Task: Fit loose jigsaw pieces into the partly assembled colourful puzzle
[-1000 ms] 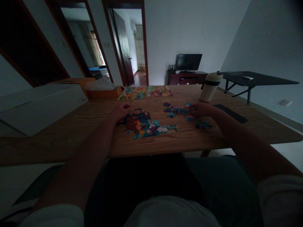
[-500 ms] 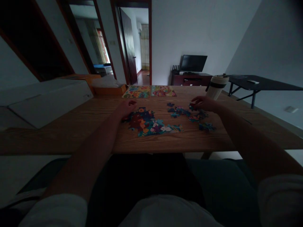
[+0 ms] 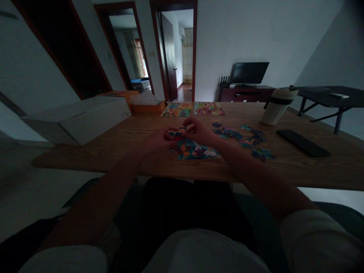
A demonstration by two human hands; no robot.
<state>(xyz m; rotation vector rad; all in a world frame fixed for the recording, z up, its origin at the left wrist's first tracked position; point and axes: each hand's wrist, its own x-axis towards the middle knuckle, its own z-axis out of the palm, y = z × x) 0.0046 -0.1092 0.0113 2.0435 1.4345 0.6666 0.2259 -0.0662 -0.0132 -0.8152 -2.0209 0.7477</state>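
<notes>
A partly joined jigsaw puzzle (image 3: 196, 149) lies flat on the wooden table, with a white rabbit on teal and dark blue. My left hand (image 3: 162, 140) is at its upper left edge, fingers curled and closed around a small puzzle piece. From the right, my right hand (image 3: 197, 132) reaches over the puzzle's upper part, with its thumb and fingers bent in a pinch close to the left fingertips. A reddish patch (image 3: 177, 138) shows between the hands. The fingers cover part of the puzzle, and the dim light blurs the held pieces.
Loose puzzle pieces (image 3: 247, 141) lie scattered to the right. Two colourful picture sheets (image 3: 178, 109) are at the far edge. A white box (image 3: 93, 117) and an orange box (image 3: 148, 107) stand left, a bottle (image 3: 275, 108) and a black phone-like slab (image 3: 303, 143) right.
My right hand has moved left from the loose pieces to the puzzle, beside my left hand. My left hand has shifted right over the puzzle's upper edge. The view has turned slightly left.
</notes>
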